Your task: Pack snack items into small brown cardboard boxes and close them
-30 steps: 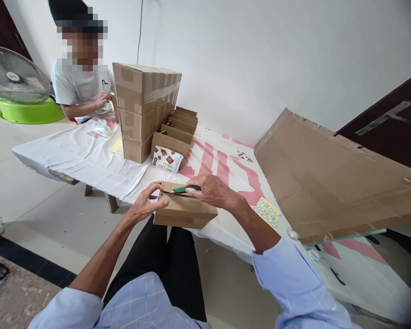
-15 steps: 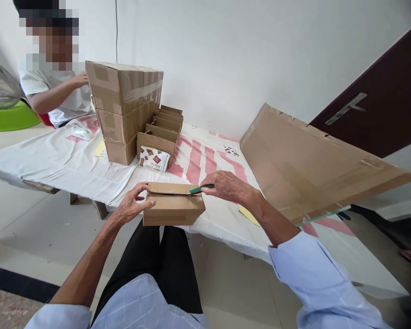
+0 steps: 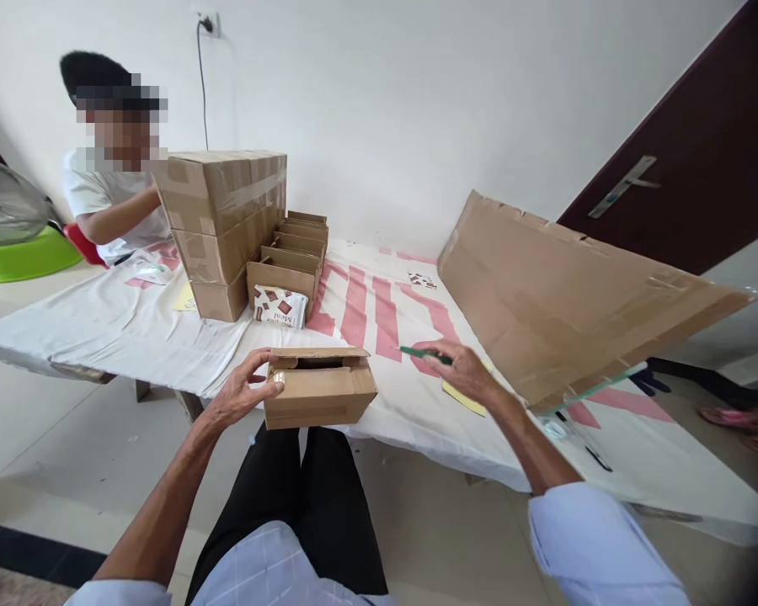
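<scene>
A small brown cardboard box [image 3: 321,402] sits at the table's front edge, its top slit partly open with a dark gap showing under the raised far flap. My left hand [image 3: 243,389] grips the box's left end, thumb on top and fingers behind. To the right of the box, my right hand [image 3: 460,369] is closed round a green box cutter [image 3: 424,354], its tip pointing left and apart from the cardboard. Beyond the box, a printed white packet [image 3: 280,306] leans against a row of opened cartons [image 3: 282,278].
Taped boxes [image 3: 218,220] stand stacked at the left, with a co-worker [image 3: 117,206] behind them. A large cardboard sheet [image 3: 562,311] leans at the right. A yellow paper [image 3: 464,398] and a pen [image 3: 598,458] lie on the cloth-covered table [image 3: 417,421].
My right hand has drawn the box cutter away from the box to the right. The top gap of the box is wider now. My left hand keeps its hold.
</scene>
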Demonstrator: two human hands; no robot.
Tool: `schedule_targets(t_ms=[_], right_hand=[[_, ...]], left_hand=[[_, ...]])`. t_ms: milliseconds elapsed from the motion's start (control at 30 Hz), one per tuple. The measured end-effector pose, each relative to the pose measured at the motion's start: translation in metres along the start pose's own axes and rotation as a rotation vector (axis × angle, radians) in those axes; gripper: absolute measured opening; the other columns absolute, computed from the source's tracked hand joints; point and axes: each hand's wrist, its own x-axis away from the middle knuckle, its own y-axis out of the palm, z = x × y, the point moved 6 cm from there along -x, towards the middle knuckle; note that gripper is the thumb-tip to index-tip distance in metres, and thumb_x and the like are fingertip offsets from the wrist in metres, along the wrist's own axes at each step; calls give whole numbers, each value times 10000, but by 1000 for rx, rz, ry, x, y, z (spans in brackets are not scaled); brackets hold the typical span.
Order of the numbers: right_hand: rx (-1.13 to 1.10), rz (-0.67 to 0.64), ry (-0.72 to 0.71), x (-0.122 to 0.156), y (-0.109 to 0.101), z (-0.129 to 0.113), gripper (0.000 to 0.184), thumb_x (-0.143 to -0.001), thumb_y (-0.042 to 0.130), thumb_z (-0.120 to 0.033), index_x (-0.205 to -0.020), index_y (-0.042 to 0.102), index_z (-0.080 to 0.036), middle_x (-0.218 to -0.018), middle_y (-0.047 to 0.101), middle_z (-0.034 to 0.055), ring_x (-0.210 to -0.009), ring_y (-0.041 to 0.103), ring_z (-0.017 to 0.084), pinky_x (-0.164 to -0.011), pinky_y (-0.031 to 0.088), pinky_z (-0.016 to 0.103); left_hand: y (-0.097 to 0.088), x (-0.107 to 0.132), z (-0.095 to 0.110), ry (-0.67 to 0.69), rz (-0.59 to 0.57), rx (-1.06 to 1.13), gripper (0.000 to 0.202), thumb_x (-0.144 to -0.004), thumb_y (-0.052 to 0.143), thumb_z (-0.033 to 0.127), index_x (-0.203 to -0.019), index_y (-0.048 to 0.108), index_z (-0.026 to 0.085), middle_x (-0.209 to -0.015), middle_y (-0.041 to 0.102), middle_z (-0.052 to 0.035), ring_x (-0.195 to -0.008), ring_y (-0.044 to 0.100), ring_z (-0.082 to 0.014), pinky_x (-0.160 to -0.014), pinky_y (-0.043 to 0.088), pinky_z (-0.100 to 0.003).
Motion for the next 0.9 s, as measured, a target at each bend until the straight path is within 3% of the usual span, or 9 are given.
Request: schedule_targets(t_ms=[167, 267, 400, 533, 667, 767, 900], right_hand=[[77, 140, 176, 57, 106, 61, 328, -913, 611, -321, -1187, 772, -238, -1138, 780, 113, -1034, 722, 295, -903, 597, 411], [154, 210, 205, 70, 133, 70, 314, -927, 595, -303, -1183, 758, -225, -1078, 740, 132, -1048, 699, 324, -973, 587, 473], [-47, 280, 141, 57, 117, 40, 283, -990, 596, -410, -1160, 736, -232, -1162, 721, 156, -1120, 682, 349, -1008, 580, 519], [-392, 290, 87, 36, 96, -20, 364, -1057, 547, -509, -1238, 699, -232, -1255, 709, 134, -1100, 705, 289, -921, 617, 443], [-438, 254, -39, 26, 91, -75, 335, -1042, 584, -466, -1253, 703, -236, -1253, 712, 122, -1069, 705, 272, -902, 622, 424], [-397, 238, -92, 24, 91, -89, 333, -1025, 610, -438, -1274, 705, -238, -1293, 709, 131, -1106, 709, 288, -900, 628, 429], [-345, 261, -136, 24, 93, -84, 332, -1024, 619, -440, -1268, 717, -237, -1268, 728, 127, -1177, 708, 306, -1013, 608, 488]], left_hand=[[-6, -5, 5, 46, 12, 10, 546, -973, 644, 690, -1299, 762, 268, -1595, 596, -126, -1538, 516, -369, -1252, 481, -504], [-11, -8, 5, 21, 33, -12, 635, -986, 569, 767, -1259, 797, 241, -1589, 608, -143, -1542, 505, -394, -1257, 476, -532], [-14, -10, 1, -87, 30, 26, 713, -956, 552, 829, -1296, 789, 250, -1627, 578, -143, -1517, 524, -435, -1092, 608, -536], [-12, -10, 8, 4, 1, -12, 743, -893, 669, 831, -1352, 773, 256, -1586, 614, -146, -1546, 507, -416, -1269, 472, -549], [-8, -9, 12, 41, -98, 109, 765, -895, 736, 763, -1500, 679, 300, -1674, 533, -141, -1573, 493, -412, -1202, 545, -506], [-8, -8, 12, -3, -146, 114, 810, -893, 762, 724, -1573, 605, 312, -1719, 482, -139, -1589, 466, -425, -1154, 576, -504], [-11, -10, 13, -55, -157, 23, 887, -880, 784, 690, -1626, 544, 273, -1757, 429, -154, -1614, 419, -429, -1212, 517, -533]])
